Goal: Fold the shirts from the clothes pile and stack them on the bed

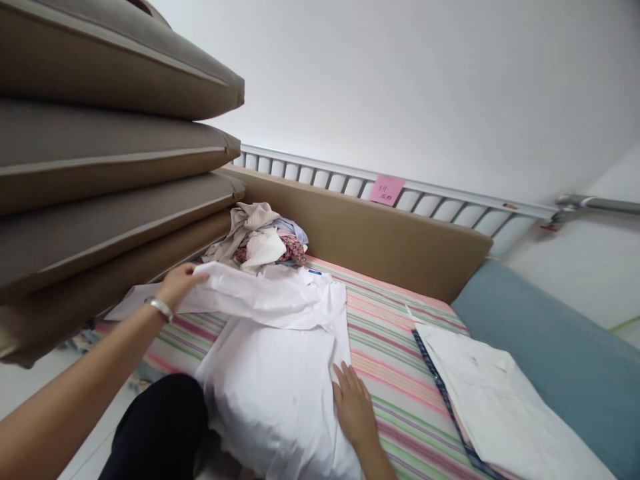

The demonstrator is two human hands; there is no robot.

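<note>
A white shirt (280, 380) is spread over the striped sheet in front of me, its collar with a blue label toward the far end. My left hand (181, 283) pinches a sleeve of this shirt and holds it raised at the left; a silvery bracelet circles that wrist. Against the shirt's right edge lies my right hand (353, 403), palm down with the fingers stretched out. The near hem of the shirt runs out of the bottom of the view.
Stacked brown cushions (115, 140) rise at the left. A heap of crumpled clothes (265, 233) sits by the brown board (360, 230). Folded white clothing (500, 393) lies right, beside a blue-grey cushion (560, 353). A pink note (387, 190) hangs on the metal rail.
</note>
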